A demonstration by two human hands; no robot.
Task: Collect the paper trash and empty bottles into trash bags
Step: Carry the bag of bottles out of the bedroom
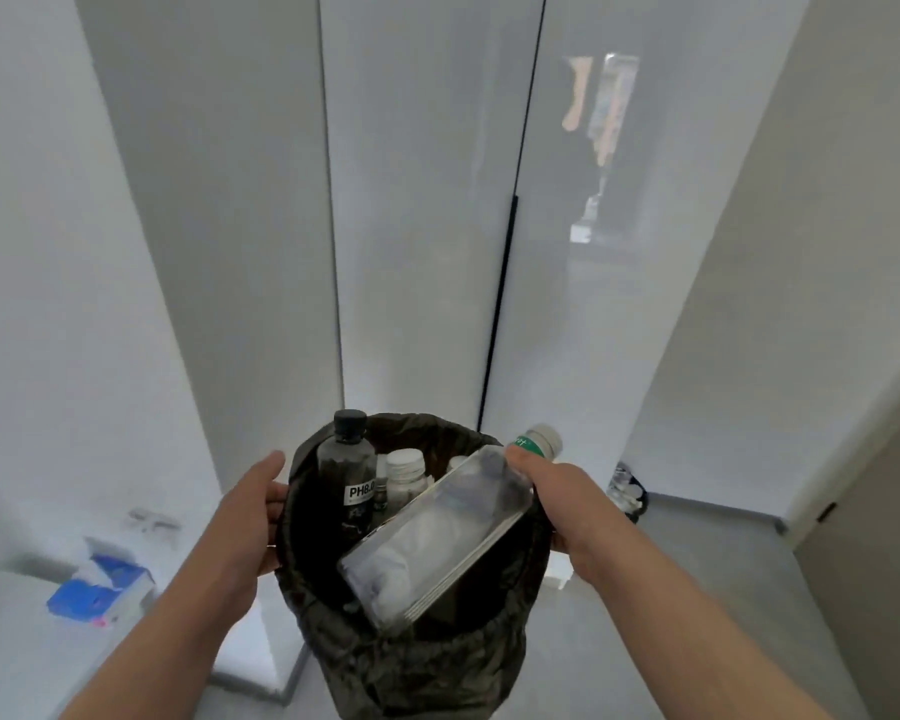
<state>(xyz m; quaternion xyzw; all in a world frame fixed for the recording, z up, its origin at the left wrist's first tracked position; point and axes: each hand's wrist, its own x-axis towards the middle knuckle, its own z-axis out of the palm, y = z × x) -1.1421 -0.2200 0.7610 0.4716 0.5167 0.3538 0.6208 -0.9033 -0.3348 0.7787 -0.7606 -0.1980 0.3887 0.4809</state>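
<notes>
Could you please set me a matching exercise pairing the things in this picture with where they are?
1 black-capped bottle
2 large clear bottle
3 green-labelled bottle
4 blue tissue pack

A on the white surface, lower left
B tilted across the mouth of the trash bag
C upright inside the bag, left side
D at the right hand

Pairs: 1-C, 2-B, 3-D, 4-A

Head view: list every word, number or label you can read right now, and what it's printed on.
"PH8.0", white on the label of the black-capped dark bottle standing in the trash bag.
Smaller print under it: too blurred to read.
White lettering on the green label of the white-capped bottle by the right hand: too blurred to read.
Blue tissue box: nothing legible.
</notes>
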